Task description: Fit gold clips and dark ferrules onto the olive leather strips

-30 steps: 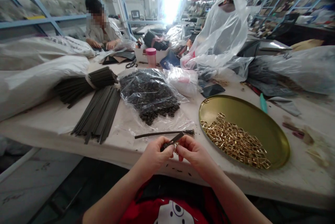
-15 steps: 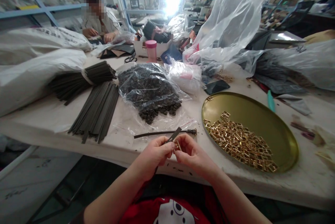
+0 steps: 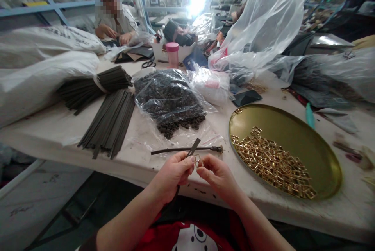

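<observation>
Near the table's front edge, my left hand (image 3: 172,174) pinches a dark strap (image 3: 194,146), whose end sticks up past the fingers while its length hangs below. A small gold buckle (image 3: 199,160) sits at the strap between both hands, and my right hand (image 3: 218,173) grips it by finger and thumb. Just beyond the hands lies another dark strap (image 3: 172,150) with a buckle at its right end. To the right, a round gold tray (image 3: 295,124) holds a heap of gold buckles (image 3: 275,165).
Loose dark strips (image 3: 108,126) and a tied bundle (image 3: 114,79) lie at left, beside white sacks (image 3: 43,75). A clear bag of small black loops (image 3: 170,94) spills open mid-table. Behind stand a pink jar (image 3: 172,55) and scissors (image 3: 149,63). A co-worker (image 3: 114,24) sits across.
My right fingers have shifted slightly away from the left hand, so the buckle's frame shows more clearly. The strap end stands more upright. The view has moved a little.
</observation>
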`<state>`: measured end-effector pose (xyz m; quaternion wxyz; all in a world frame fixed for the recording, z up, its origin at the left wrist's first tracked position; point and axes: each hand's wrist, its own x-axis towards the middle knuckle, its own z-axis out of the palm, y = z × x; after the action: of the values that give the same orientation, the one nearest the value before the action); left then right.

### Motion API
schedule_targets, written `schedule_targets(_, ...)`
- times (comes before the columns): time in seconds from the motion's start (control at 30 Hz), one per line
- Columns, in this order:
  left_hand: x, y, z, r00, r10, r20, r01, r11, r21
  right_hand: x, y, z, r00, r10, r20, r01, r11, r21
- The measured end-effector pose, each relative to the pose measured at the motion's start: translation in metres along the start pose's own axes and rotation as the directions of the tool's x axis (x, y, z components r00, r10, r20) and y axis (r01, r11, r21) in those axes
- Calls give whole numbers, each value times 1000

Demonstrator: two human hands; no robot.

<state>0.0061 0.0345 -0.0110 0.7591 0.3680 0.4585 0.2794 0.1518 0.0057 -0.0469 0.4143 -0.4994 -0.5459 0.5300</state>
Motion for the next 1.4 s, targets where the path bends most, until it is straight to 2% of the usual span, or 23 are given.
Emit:
schedule_targets(0.1,-3,2,0,991,111,-80,-95,978,184,-4,-4,2,972,166,166,-192,968,158)
schedule_targets(0.17,-6,4,0,974,214,-76,-179,931,319,-7,-6,1,948,217,233,-283,909,305)
schedule_targets(0.27,-10,8,1,937,347,-30,-291,828,479,-10,-10,0,952,223,209,-302,795,526)
schedule_targets(0.33,-14,10,3,918,396,-4,-326,762,560,-10,-12,-1,956,219,194,-292,739,607)
schedule_targets(0.43,-20,11,5,890,454,39,-359,646,674,-10,-17,1,960,221,170,-277,685,674)
schedule_targets(0.53,-27,12,8,854,494,162,-408,444,798,-11,-23,3,960,220,173,-277,659,699)
schedule_targets(0.6,-30,12,10,841,479,252,-429,304,851,-12,-26,3,957,233,173,-286,658,697)
schedule_targets(0.67,-33,13,12,846,448,289,-415,214,884,-14,-28,2,953,269,140,-289,667,687)
schedule_targets(0.73,-33,13,12,866,418,274,-377,184,908,-15,-28,0,952,293,94,-279,694,663)
schedule_targets(0.9,-24,4,9,897,381,224,-315,197,928,-15,-13,2,966,254,41,-227,766,602)
schedule_targets(1.0,-16,-4,7,896,373,242,-341,229,912,-13,-3,5,976,202,-80,-135,853,503)
schedule_targets(1.07,-13,-6,7,889,392,236,-368,307,878,-13,1,7,972,119,-201,-32,921,389)
schedule_targets(1.17,-13,-1,6,900,418,126,-338,484,807,-17,0,9,951,16,-308,76,955,286)
schedule_targets(1.27,-12,7,5,940,331,79,-284,634,720,-22,-3,12,962,-26,-272,101,959,264)
schedule_targets(1.4,-6,10,4,982,166,89,-184,751,634,-25,2,15,982,-63,-178,103,969,224)
